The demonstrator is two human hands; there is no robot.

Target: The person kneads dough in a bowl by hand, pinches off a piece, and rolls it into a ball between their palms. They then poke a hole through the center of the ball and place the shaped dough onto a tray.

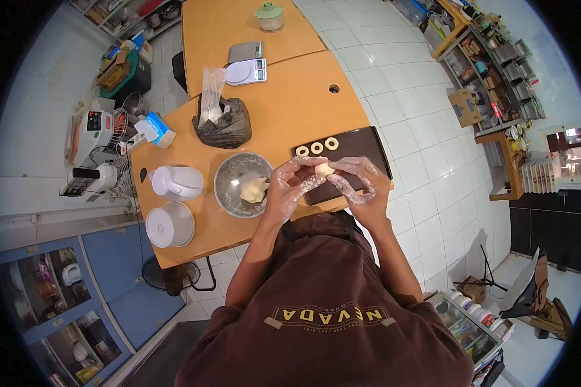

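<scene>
A small pale piece of dough [325, 169] is pinched between the fingertips of both hands, above the near part of a dark baking tray [368, 145]. My left hand [290, 184] and my right hand [361, 184] are both dusted with white flour, their fingers curled around the dough. Three dough rings [317, 148] lie in a row at the tray's far left. Left of my hands, a metal bowl [229, 174] holds a larger lump of dough [254, 189].
A white pitcher [177, 182] and a round white container [170, 224] stand at the table's left. Farther back are a black plastic bag [229, 126], a white kitchen scale [246, 71], a grey scale [245, 52] and a green-lidded container [269, 17]. Shelves [497, 77] stand to the right.
</scene>
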